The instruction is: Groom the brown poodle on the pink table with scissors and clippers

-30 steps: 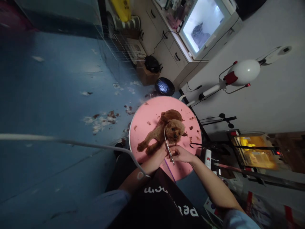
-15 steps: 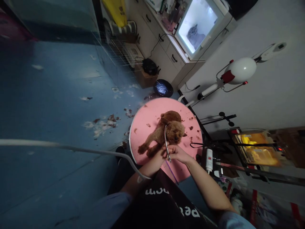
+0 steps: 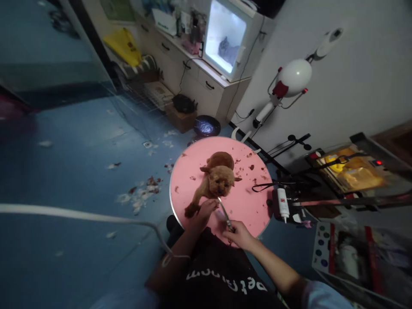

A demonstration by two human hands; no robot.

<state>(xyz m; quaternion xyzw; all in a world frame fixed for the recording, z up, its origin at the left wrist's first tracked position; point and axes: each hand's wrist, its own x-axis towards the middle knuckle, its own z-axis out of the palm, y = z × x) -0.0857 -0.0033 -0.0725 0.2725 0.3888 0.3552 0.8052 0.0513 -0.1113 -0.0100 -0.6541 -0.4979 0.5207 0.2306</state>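
Observation:
A curly brown dog [image 3: 220, 180] lies on the round pink grooming table [image 3: 249, 210], its face toward me and one front leg stretched out to the left. My left hand [image 3: 206, 211] is at its chest, beside that leg, with the fingers curled closed. What they hold is hidden, and so is the dog's other front leg. Lower and to the right, my right hand [image 3: 238, 235] grips the handles of curved scissors [image 3: 224, 213]. Their blades point up and left, the tip just below the dog's chin.
Hair clippings [image 3: 252, 167] dot the tabletop, and tufts [image 3: 141, 195] litter the blue floor. A black leash [image 3: 262, 187] reaches the table's right edge beside a white bottle [image 3: 283, 204]. A pale cable [image 3: 96, 216] crosses the left. Behind stand drawers [image 3: 193, 81] and a lit cabinet holding a cat [image 3: 228, 52].
The dog's head has turned to face me. My right hand and the scissors have drawn down, away from its head and my left hand. The camera view has shifted.

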